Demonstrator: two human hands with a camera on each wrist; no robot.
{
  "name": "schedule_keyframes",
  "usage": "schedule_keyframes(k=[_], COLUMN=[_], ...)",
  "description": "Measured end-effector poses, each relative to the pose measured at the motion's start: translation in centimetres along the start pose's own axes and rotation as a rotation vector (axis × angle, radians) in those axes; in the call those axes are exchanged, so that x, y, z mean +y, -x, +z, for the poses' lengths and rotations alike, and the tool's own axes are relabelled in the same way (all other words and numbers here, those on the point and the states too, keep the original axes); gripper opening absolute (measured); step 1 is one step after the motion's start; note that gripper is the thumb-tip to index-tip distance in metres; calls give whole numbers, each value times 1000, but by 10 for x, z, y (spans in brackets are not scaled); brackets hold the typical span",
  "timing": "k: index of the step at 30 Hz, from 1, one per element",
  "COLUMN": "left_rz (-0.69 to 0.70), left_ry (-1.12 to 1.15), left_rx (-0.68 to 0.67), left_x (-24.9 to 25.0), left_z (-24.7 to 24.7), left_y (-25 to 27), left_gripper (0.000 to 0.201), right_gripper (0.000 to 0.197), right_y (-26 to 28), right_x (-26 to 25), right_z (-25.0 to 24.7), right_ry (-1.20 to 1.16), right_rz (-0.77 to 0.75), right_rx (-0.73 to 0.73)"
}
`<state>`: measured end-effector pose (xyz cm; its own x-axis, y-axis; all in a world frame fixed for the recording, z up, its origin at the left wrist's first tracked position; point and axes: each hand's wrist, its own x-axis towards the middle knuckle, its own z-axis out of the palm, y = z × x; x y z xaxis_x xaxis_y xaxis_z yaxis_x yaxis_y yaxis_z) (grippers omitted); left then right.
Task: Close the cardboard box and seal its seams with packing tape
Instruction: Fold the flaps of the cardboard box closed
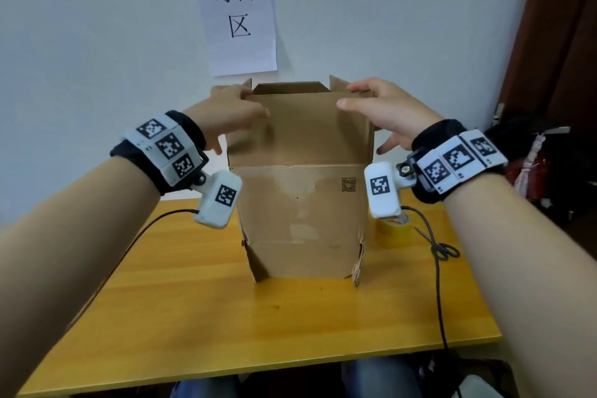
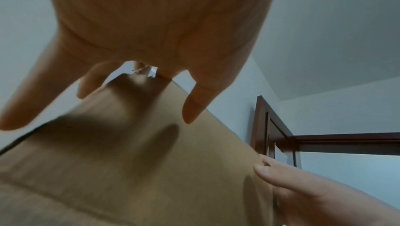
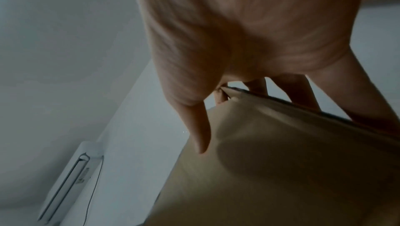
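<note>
The left hand (image 1: 232, 113) pinches the near flap's (image 1: 298, 126) top-left corner, thumb in front, fingers over the edge. The cardboard box (image 1: 300, 220) stands mid-table (image 1: 193, 317), flaps up, unsealed; it looks light and stiff, its worn flaps likely to buckle, so corners are the sensible hold. The right hand (image 1: 384, 113) pinches the top-right corner. The tape roll (image 1: 395, 228) and scissors (image 1: 442, 247) lie toward the right edge.

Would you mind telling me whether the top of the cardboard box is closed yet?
Not yet. The near flap of the box stands upright, gripped by the left hand and right hand at its top corners.
</note>
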<state>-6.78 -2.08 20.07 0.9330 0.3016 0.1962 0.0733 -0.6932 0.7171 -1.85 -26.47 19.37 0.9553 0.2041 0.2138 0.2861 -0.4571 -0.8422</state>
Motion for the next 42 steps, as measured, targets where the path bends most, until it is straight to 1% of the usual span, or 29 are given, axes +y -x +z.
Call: schedule_keyframes(k=[2,5,8,11,14,18,21,23,25,27,29,30,32,36,39,42], left_rz=[17,3,83,129,104,130,218,269,298,317,326,327,332,338,336,342], left_ry=[-43,24,30,-10,-31,-68,-68,-72,-68,-81,-104,-110,-106,-94,-106,-136], left_rx=[28,48,163,232,253,332,400,417,432,449,462,465,468,471,467,463], left_x=[-10,-19,-24,-30,-35,-37,-38,-37,-36,-36,-37,-37,-39,-42,-43,-44], left_z=[5,10,15,20,24,35,47,56,63,69,71,72,71,71,71,73], left_y=[-6,-18,-32,-45,-60,-73,-79,-83,-84,-84,-84,-84,-85,-84,-84,-82], left_gripper=[56,47,44,53,50,55,58,61,64,65,65,65,65,64,64,64], right_gripper=[54,53,56,58,61,57,55,56,52,43,34,30,28,27,27,36], right_y=[-4,-14,-26,-42,-62,-86,-96,-98,-97,-93,-87,-84,-81,-81,-81,-83], right_x=[7,10,12,16,19,30,43,47,45,39,31,26,20,25,31,37], right_z=[9,18,23,27,30,30,26,22,21,21,24,27,35,55,70,82], right_ry=[-15,-8,9,-30,-60,-18,-17,1,30,41,13,-11,-37,74,68,122], right_rz=[-26,-38,-54,-61,-66,-132,-158,-159,-175,-254,-370,-425,-503,-539,-483,-393], right_rx=[2,27,31,35,60,163,219,280,354,436,494,491,427,333,150,-28])
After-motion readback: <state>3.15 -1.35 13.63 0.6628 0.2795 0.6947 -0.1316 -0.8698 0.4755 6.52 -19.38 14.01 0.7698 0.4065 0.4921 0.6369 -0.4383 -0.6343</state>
